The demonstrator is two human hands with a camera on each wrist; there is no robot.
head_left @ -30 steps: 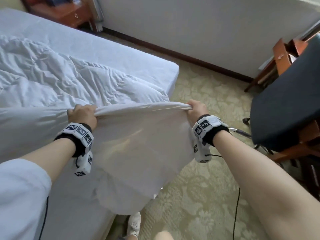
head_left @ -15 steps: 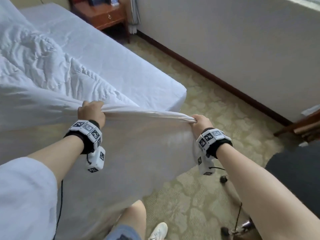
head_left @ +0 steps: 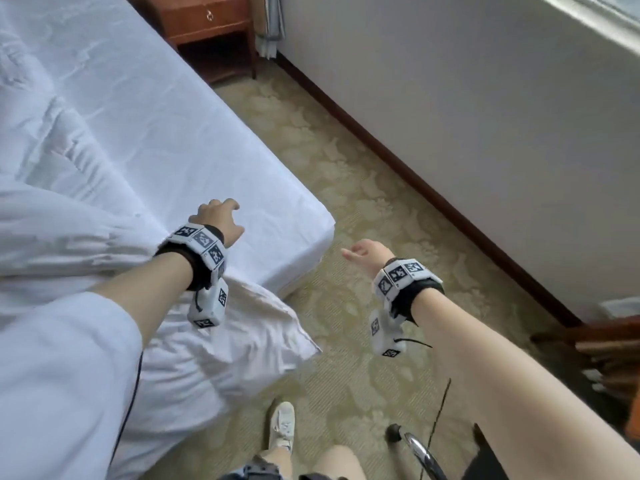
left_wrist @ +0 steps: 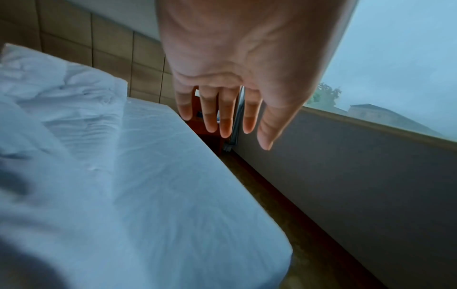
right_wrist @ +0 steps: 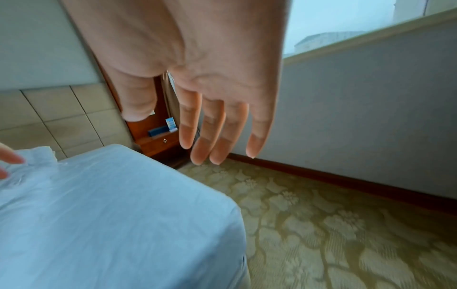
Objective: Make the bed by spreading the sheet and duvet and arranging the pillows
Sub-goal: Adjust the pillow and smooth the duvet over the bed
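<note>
The bed point(head_left: 194, 140) wears a white fitted sheet point(left_wrist: 173, 195) point(right_wrist: 111, 205). A crumpled white duvet point(head_left: 69, 220) lies across its near left part, one corner point(head_left: 277, 327) hanging over the foot of the bed. My left hand point(head_left: 218, 220) hovers above the sheet near the bed's foot corner, fingers point(left_wrist: 210, 115) straight and empty. My right hand point(head_left: 363, 254) hangs over the carpet just right of that corner, its fingers point(right_wrist: 210, 140) spread and holding nothing. No pillow shows.
A wooden nightstand point(head_left: 207, 26) stands at the bed's far end against the wall point(head_left: 485, 133). Patterned carpet point(head_left: 346, 168) forms an aisle between bed and wall. A chair's metal leg and wheel point(head_left: 412, 445) sit by my feet, and wooden furniture point(head_left: 609, 355) is at the right edge.
Both hands have let go of the duvet edge they held stretched between them. The duvet has dropped onto the bed, and the hands have moved forward, open.
</note>
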